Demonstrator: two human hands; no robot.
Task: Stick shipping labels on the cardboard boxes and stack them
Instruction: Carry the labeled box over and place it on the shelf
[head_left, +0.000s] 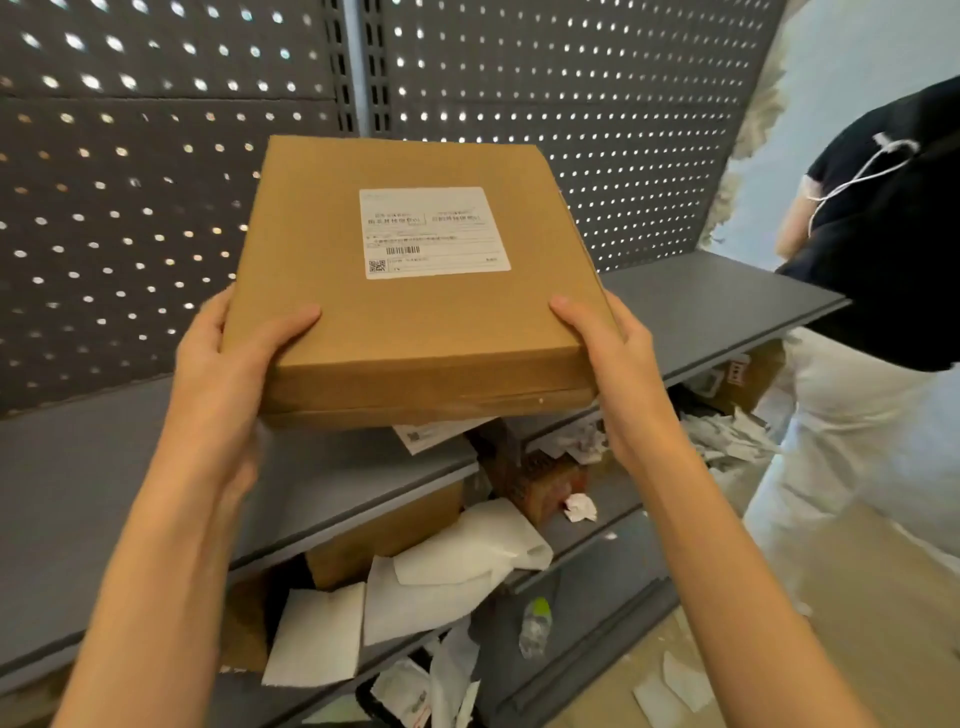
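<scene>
Label (434, 232) text blurred; box (410, 291) hides fingers.

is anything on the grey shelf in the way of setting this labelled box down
Nothing visible blocks it. The cardboard box, gripped by the left hand and right hand, hangs over a bare-looking grey shelf; the part beneath the box is hidden.

left hand (223, 364): bare, no glove, ring or watch | right hand (618, 358): bare, no glove, ring or watch | forearms: both uncovered to the frame edge, no sleeve showing | nails: short, unpainted
</scene>
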